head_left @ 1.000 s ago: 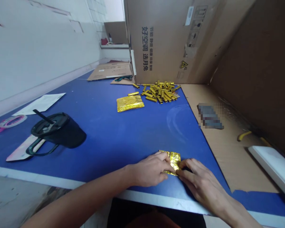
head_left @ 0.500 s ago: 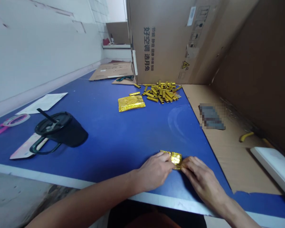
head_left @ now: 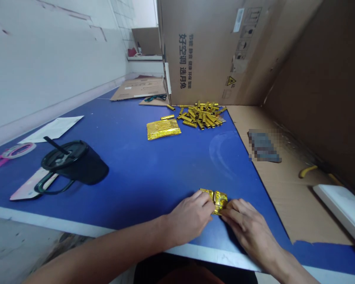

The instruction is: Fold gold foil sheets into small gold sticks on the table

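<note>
Near the front edge of the blue table, a piece of shiny gold foil [head_left: 221,198] lies folded, with creases and a dark gap near its middle. My left hand [head_left: 192,215] is closed on its left part, fingers bent over the foil. At the right edge of the foil, my right hand [head_left: 245,221] pinches its lower corner between thumb and fingers. Farther back on the table rests a flat gold foil packet [head_left: 163,129]. Behind that packet is a pile of small rolled gold foil tubes [head_left: 202,116].
A dark lidded mug [head_left: 77,161] with a straw stands on the left, near a tape roll [head_left: 19,150] and a white paper [head_left: 51,129]. A large cardboard box [head_left: 210,51] rises at the back. On the right lie a cardboard sheet [head_left: 272,189] and a white object [head_left: 343,213].
My right hand has shifted slightly left and down along the foil's edge. My left fingers have drawn back a little, and a dark gap now shows in the foil.
</note>
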A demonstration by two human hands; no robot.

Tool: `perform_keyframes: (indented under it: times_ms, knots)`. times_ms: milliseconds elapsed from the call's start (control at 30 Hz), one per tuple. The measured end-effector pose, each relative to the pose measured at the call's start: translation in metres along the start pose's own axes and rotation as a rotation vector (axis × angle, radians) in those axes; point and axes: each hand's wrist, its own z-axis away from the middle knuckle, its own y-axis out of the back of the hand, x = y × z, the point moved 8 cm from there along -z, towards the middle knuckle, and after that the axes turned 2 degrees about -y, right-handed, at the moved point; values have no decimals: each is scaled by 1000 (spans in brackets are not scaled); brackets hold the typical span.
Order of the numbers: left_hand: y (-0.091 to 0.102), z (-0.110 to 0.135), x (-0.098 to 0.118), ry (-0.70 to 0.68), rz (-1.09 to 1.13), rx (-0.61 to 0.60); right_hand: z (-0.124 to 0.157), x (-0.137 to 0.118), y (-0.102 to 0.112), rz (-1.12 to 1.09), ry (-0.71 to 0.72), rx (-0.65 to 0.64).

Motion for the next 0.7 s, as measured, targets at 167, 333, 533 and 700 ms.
perform_keyframes:
  times_ms: [167,333,533,700]
  knots:
    - [-5,5,-6,-10,-48,-27,0,9,-6,-12,-42,-31]
    - [-2,4,-11,11,40,-34,-1,13,-7,-32,-51,-48]
    - [3,3,-17,77,113,-35,-3,18,-8,-44,-78,-68]
    - [1,1,-23,137,114,-32,-5,21,-10,-12,-96,-87]
